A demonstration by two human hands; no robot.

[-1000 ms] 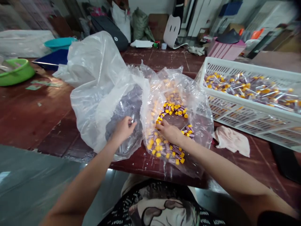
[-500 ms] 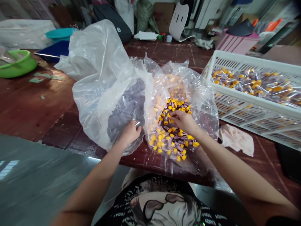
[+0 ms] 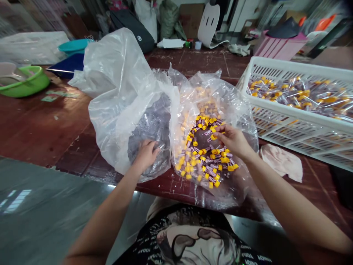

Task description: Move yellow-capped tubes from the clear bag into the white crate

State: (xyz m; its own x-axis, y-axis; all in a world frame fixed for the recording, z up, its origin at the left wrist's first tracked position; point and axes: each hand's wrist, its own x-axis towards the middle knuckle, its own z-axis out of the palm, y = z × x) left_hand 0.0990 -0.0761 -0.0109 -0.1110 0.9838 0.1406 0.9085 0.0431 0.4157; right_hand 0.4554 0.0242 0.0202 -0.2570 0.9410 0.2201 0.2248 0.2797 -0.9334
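My left hand (image 3: 147,155) is inside the mouth of a large white plastic bag (image 3: 109,92), its fingers curled on a clear plastic tube (image 3: 160,148) among many similar clear pieces (image 3: 154,114). To the right, my right hand (image 3: 230,138) pinches a small purple-patterned piece with a yellow cap (image 3: 213,129) between thumb and fingertips. It is over an opened clear bag (image 3: 237,110) full of the same yellow-capped pieces (image 3: 212,171). Some of these lie loosely around a bare dark patch in the bag's middle.
A white slatted crate (image 3: 298,110) of clear-wrapped yellow-capped pieces stands at right, with a pale cloth (image 3: 281,162) before it. A green basin (image 3: 27,86), a blue tray (image 3: 67,66) and a turquoise basin (image 3: 73,46) are at left. The red-brown table (image 3: 35,125) ends in front of me.
My left hand has moved left and deeper among the clear pieces. My right hand has shifted right, with a yellow-capped piece at its fingertips. The view has turned slightly.
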